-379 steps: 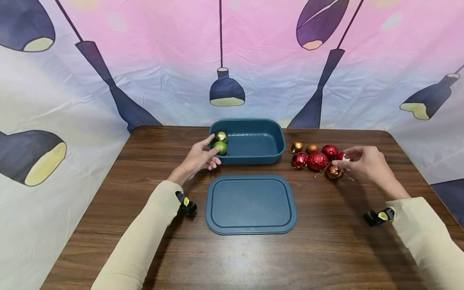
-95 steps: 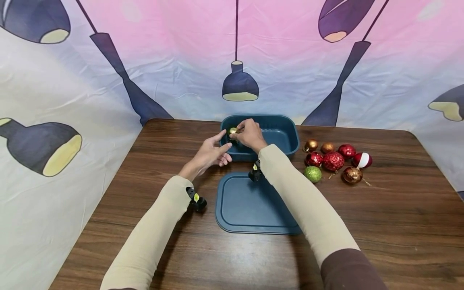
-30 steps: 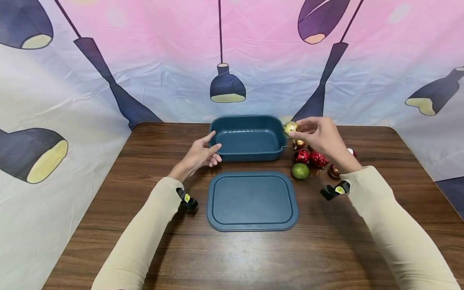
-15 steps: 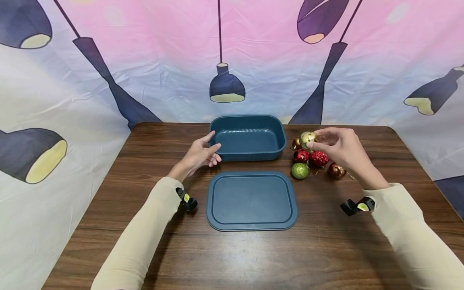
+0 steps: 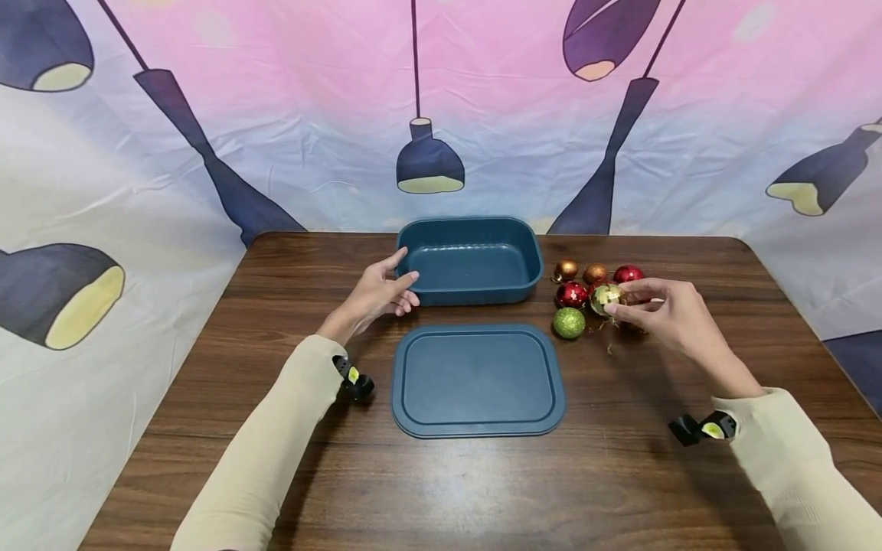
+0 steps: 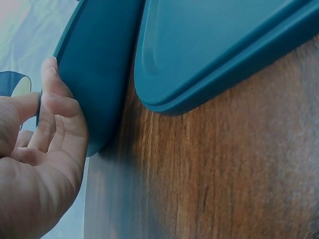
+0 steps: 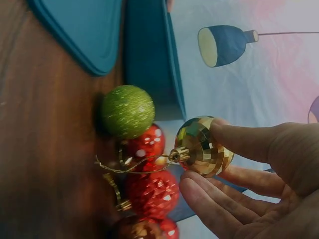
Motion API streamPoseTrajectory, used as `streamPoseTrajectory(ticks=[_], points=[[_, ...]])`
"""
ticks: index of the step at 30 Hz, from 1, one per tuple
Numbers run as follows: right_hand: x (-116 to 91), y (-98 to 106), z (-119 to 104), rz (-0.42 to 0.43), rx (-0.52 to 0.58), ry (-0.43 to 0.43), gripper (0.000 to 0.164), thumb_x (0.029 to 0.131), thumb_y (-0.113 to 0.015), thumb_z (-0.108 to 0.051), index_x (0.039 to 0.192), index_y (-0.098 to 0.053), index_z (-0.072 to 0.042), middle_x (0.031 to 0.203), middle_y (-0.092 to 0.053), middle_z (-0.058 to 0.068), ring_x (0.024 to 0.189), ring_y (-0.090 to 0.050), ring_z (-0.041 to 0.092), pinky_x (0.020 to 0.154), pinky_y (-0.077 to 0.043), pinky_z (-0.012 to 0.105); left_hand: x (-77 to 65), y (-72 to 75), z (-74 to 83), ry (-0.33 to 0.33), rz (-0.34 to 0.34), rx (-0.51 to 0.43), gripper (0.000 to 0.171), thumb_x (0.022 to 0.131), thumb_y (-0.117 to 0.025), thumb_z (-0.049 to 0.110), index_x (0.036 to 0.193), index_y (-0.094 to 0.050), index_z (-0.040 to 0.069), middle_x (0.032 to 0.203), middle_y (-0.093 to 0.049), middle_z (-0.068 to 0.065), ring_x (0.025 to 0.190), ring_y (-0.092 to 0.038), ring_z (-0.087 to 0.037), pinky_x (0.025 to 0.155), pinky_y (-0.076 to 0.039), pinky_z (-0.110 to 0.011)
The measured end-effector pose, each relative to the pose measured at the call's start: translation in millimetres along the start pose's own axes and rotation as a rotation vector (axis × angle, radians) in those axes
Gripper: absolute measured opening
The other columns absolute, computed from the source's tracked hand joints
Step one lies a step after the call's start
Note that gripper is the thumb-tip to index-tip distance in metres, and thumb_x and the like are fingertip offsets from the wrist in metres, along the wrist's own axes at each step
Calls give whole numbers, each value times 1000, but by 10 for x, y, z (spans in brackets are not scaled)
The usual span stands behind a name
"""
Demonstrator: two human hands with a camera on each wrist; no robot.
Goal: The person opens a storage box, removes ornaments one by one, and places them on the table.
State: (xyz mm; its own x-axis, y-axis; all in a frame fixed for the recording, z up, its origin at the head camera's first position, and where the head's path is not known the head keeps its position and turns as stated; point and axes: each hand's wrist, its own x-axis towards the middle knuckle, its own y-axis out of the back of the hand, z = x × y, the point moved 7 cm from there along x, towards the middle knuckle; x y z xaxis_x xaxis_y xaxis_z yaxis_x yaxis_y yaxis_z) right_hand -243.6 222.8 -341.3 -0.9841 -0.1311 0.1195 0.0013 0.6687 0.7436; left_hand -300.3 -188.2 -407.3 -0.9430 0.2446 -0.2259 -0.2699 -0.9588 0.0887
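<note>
In the head view my left hand (image 5: 375, 295) is at the left end of a dark teal box (image 5: 468, 297), holding its rim between thumb and fingers. My right hand (image 5: 678, 317) pinches a shiny gold faceted Christmas bauble (image 7: 204, 147) by thumb and fingertips, over a cluster of baubles. A thin gold loop hangs off its cap in the right wrist view. Beneath and around it lie a green glitter bauble (image 5: 569, 323), a red bauble (image 5: 571, 295), another red bauble (image 5: 628, 274) and two small copper-gold ones. A textured red bauble (image 7: 152, 194) is partly hidden by the held one in the head view.
A flat teal lid (image 5: 478, 381) lies on the brown wooden table (image 5: 441, 497) in front of the box. Behind the table's far edge hangs a cloth (image 5: 331, 153) printed with lamps.
The green and gold baubles have left the box; the green one now lies by the cluster. Within the last second my right hand carries the gold bauble rightward and toward me. Left hand stays.
</note>
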Motion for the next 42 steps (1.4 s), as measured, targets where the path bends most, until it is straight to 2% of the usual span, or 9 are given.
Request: streamPoseTrajectory(ticks=[6,13,17,24,29,36,42], points=[[-74,-101,121,-29,-25,-38,44,88,-82,-33,114,-74,1,103,-74,21,75,-70,13,59,-50,24,-13,7,-1,8,4,-3,73,105,-59,25,165,-16,25,81,-70,-21,59,-61,-16,56,-50,-23],[-117,-215,215,-64,-27,-29,43,90,-81,-30,115,-73,3,102,-74,22,77,-73,22,61,-52,25,-13,8,-6,14,9,-5,73,105,-59,25,165,-16,25,80,-70,-19,59,-61,-15,56,-50,-23],[-138,-264,243,-75,-32,-24,44,89,-82,-30,115,-73,4,100,-75,21,75,-72,20,62,-52,26,-16,7,-8,15,9,-10,74,105,-59,25,165,-16,25,80,-70,-20,58,-61,-15,56,-50,-23],[-153,-312,275,-88,-44,-23,43,88,-83,-28,116,-73,4,101,-75,21,75,-73,19,66,-53,29,-16,4,-7,12,1,-10,74,105,-59,24,165,-15,24,75,-69,-13,57,-60,-13,56,-51,-22],[-154,-340,295,-95,-32,-28,44,86,-84,-27,115,-73,4,102,-75,21,75,-73,17,65,-53,26,-8,-6,-6,14,-1,-12,74,105,-59,24,165,-15,24,74,-70,-11,57,-60,-13,56,-51,-22],[-165,-338,291,-93,-16,-26,46,85,-85,-26,117,-72,6,103,-74,23,76,-74,22,64,-55,25,2,-21,3,9,1,2,72,105,-59,25,165,-17,25,79,-70,-18,58,-61,-16,56,-51,-23],[-165,-339,311,-102,-11,-32,47,86,-85,-24,118,-71,7,105,-73,24,77,-75,23,66,-55,25,-9,-7,21,-12,7,64,66,106,-56,27,164,-23,28,86,-69,-28,60,-62,-19,57,-52,-25]])
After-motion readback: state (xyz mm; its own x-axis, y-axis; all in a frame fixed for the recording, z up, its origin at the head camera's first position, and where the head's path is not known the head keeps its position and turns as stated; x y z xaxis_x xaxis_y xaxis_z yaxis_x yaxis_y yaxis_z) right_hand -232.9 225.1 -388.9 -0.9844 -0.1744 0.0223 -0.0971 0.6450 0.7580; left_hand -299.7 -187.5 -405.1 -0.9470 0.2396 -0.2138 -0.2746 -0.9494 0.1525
